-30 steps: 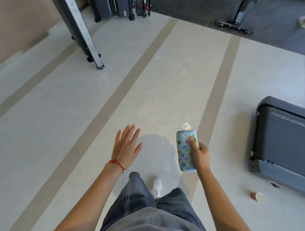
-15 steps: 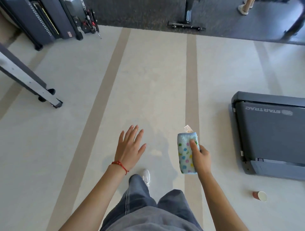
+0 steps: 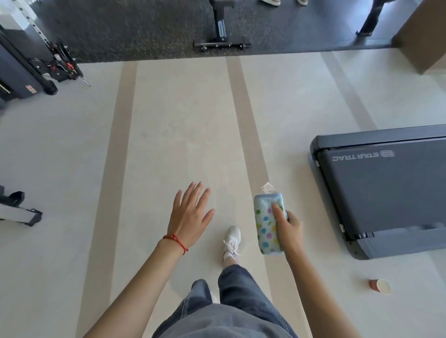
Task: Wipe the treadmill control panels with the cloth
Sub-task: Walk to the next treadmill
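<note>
My right hand (image 3: 289, 229) grips a folded light-blue cloth (image 3: 266, 224) with coloured dots and a white tag, held upright over the pale floor. My left hand (image 3: 190, 214) hangs flat with fingers spread, a red string at the wrist, holding nothing. To the right lies the rear end of a dark grey Star Trac treadmill (image 3: 386, 190), its belt deck in view. No control panel shows in this view.
A paper cup (image 3: 379, 286) lies on its side at lower right. A machine base (image 3: 220, 43) stands on the dark mat ahead, more equipment (image 3: 29, 72) at far left, a frame foot (image 3: 21, 212) at left edge. Someone's shoes (image 3: 270, 2) show at top.
My view has swung right and forward as I walk: the left equipment slid further left, the treadmill came more into view. Both hands keep the same pose.
</note>
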`<action>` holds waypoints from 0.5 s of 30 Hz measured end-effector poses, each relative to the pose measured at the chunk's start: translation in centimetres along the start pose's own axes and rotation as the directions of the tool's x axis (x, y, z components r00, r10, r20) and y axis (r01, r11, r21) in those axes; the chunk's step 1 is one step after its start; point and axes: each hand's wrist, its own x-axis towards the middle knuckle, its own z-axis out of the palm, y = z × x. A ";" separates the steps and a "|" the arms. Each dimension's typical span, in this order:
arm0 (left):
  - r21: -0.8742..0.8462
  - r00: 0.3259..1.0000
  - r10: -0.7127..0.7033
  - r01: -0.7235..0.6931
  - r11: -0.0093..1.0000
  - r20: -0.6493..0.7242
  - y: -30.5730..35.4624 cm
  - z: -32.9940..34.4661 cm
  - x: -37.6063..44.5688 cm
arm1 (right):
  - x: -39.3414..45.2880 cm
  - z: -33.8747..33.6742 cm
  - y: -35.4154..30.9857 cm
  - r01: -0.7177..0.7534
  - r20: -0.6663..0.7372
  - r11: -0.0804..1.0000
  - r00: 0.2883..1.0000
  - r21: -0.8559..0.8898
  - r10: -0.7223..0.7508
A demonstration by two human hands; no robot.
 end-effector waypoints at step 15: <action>-0.018 0.957 0.290 -0.290 0.957 0.015 3.7 1.0 26.6 | 16.5 -4.1 -12.1 0.016 -0.221 0.989 0.975 0.149 0.017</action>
